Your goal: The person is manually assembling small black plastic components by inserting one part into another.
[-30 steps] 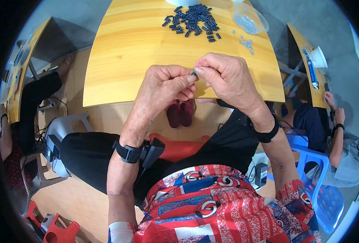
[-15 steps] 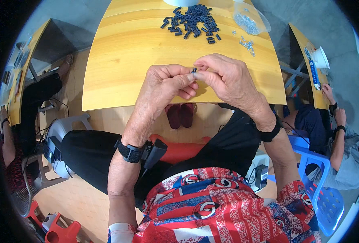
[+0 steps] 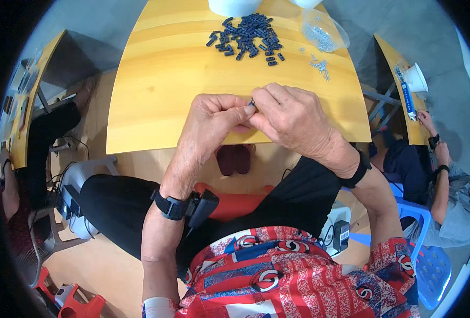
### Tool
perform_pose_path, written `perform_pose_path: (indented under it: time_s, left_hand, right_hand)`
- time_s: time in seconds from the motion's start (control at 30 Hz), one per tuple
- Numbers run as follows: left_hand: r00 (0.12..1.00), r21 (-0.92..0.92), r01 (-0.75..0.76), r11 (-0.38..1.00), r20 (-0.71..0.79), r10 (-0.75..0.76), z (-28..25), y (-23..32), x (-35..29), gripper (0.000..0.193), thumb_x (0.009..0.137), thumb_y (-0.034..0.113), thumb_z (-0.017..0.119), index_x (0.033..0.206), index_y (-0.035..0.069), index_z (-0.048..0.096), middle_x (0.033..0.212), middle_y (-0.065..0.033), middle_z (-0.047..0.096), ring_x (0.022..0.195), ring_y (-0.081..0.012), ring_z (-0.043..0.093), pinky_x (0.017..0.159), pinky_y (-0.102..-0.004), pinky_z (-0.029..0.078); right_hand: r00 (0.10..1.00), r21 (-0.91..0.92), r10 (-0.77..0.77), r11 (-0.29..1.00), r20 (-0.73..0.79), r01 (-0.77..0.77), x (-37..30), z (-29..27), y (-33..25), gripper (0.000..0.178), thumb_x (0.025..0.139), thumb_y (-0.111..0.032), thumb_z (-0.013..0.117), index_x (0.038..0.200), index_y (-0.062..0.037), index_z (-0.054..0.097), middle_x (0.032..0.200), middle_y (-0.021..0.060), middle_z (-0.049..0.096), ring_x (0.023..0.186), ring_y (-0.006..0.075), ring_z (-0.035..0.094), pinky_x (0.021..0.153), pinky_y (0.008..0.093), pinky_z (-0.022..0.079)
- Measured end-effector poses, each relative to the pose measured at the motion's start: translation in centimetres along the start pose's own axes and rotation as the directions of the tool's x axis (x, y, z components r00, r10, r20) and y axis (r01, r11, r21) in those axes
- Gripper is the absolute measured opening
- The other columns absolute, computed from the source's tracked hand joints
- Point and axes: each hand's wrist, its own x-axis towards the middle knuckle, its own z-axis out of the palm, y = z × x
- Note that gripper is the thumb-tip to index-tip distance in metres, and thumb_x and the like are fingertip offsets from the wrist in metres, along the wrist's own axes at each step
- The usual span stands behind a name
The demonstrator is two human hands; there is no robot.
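Note:
Just above the near edge of the table, both hands meet around one small dark plastic piece [image 3: 252,102]. My left hand [image 3: 213,116] pinches this piece between thumb and fingers. My right hand [image 3: 298,117] is closed, its fingertips pressed together right at the piece; whatever they grip is hidden. Farther back lies a heap of similar dark plastic pieces [image 3: 248,36], short blocks with holes. To its right, small silver screws [image 3: 319,68] are scattered beside a clear plastic bowl [image 3: 342,33] with more silver bits in it.
White tubs [image 3: 235,7] stand at the far edge of the yellow wooden table [image 3: 155,106]. At a side table [image 3: 404,114] on the right sits a person in grey [image 3: 460,196], near a blue plastic chair [image 3: 431,270]. Another person's arm [image 3: 11,185] shows at the left.
My right hand has rolled over, its fingers now curled in against the dark piece and covering more of it. The left hand still pinches it. The view has shifted slightly.

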Motion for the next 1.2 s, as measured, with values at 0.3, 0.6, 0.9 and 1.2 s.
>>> perform_pose_path:
  time_s: [0.3,0.6,0.9,1.2]
  left_hand:
    - [1.000,0.029,-0.015,0.999,-0.002,0.015,0.4,-0.2,0.3,0.016,0.088,0.008,0.058,0.091,-0.004,0.069,0.080,-0.0089,0.068,0.071,-0.0118,0.064,0.066,-0.0236,0.053]
    - [0.998,-0.095,-0.002,0.995,0.067,0.008,1.4,-0.6,0.2,0.018,0.090,0.011,0.056,0.090,-0.004,0.068,0.078,-0.0098,0.068,0.069,-0.0147,0.065,0.066,-0.0274,0.055]
    - [0.999,-0.071,-0.014,0.997,0.040,0.017,2.2,-0.7,-0.4,0.018,0.089,0.007,0.054,0.084,-0.004,0.068,0.075,-0.0070,0.067,0.067,-0.0092,0.062,0.063,-0.0231,0.053]
    - [0.999,0.010,-0.031,0.999,0.026,0.031,3.3,-0.9,0.1,0.019,0.088,0.004,0.052,0.086,-0.006,0.068,0.074,-0.0068,0.066,0.069,-0.0093,0.063,0.063,-0.0230,0.054]
  right_hand:
    - [0.999,-0.032,-0.027,0.999,-0.023,0.026,0.1,0.0,0.5,0.020,0.075,-0.019,0.064,0.072,-0.0058,0.050,0.067,0.0066,0.049,0.059,0.0205,0.058,0.053,0.0321,0.049]
    - [0.989,-0.043,-0.143,0.989,-0.031,0.142,-0.4,-0.1,1.6,0.018,0.073,-0.018,0.063,0.068,-0.0069,0.050,0.066,0.0052,0.048,0.057,0.0192,0.057,0.051,0.0302,0.048]
    - [0.995,0.011,-0.090,0.996,-0.042,0.090,-1.4,-0.1,0.9,0.017,0.068,-0.017,0.064,0.069,-0.0066,0.051,0.066,0.0043,0.047,0.054,0.0181,0.055,0.047,0.0299,0.045]
    - [0.994,-0.050,-0.106,0.993,-0.032,0.105,-2.4,-0.2,1.0,0.021,0.067,-0.021,0.066,0.069,-0.0077,0.050,0.067,0.0046,0.048,0.056,0.0181,0.057,0.048,0.0296,0.045]
